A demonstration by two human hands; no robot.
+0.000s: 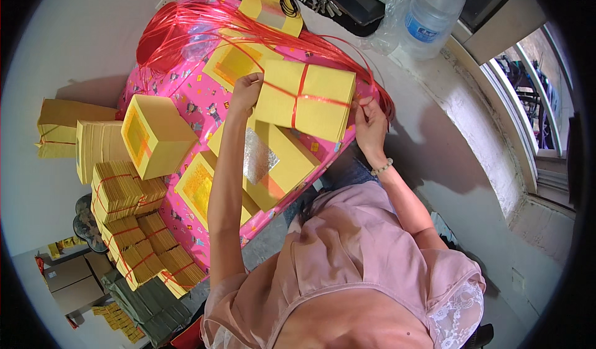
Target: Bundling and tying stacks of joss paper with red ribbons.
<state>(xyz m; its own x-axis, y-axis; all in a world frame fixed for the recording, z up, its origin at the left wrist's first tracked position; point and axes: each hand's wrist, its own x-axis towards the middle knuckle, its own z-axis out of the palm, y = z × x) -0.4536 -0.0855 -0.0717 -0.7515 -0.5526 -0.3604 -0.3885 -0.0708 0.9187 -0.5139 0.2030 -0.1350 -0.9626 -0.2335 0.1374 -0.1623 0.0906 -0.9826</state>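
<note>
A thick stack of yellow paper [279, 107] is in front of me, with flat red plastic string [302, 82] crossing over its top both ways. My left hand [247, 93] is at the stack's left edge, fingers closed on the red string. At the right edge my right hand [370, 128] pinches the string's other side, thumb and fingertips together. The string runs across the stack between both hands. Beneath and beside it lie more yellow paper stacks with a silver patch [257, 156] and orange-gold squares [200, 184]. The underside of the stack is hidden.
A long hank of red string [273, 32] trails over the pink patterned table cover [192, 91]. Tied yellow bundles [127, 190] pile up at the left edge. A black case with keys [329, 4] and a large plastic bottle [431, 23] stand on the ledge by the window.
</note>
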